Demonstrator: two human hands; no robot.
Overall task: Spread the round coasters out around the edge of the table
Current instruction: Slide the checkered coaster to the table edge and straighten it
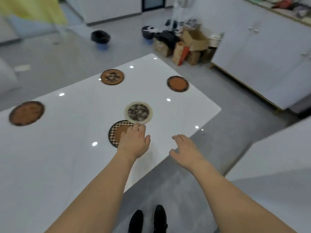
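Note:
Several round coasters lie on the glossy white table (pixel 70 158). A brown one (pixel 26 113) is at the far left edge, a patterned orange one (pixel 112 77) near the far edge, and an orange one with a dark rim (pixel 177 83) at the right. A cream-rimmed floral coaster (pixel 138 112) overlaps a checker-rimmed brown coaster (pixel 117 132) near the middle. My left hand (pixel 134 140) rests flat on the checker-rimmed coaster, fingertips touching the floral one. My right hand (pixel 185 148) hovers open over the table's near right edge, holding nothing.
Grey floor surrounds the table. Cardboard boxes and bags (pixel 186 46) stand beyond the far corner, with two small dark bins (pixel 100 37) on the floor. White cabinets (pixel 262 61) line the right side. My dark shoes (pixel 148 219) show below the table's edge.

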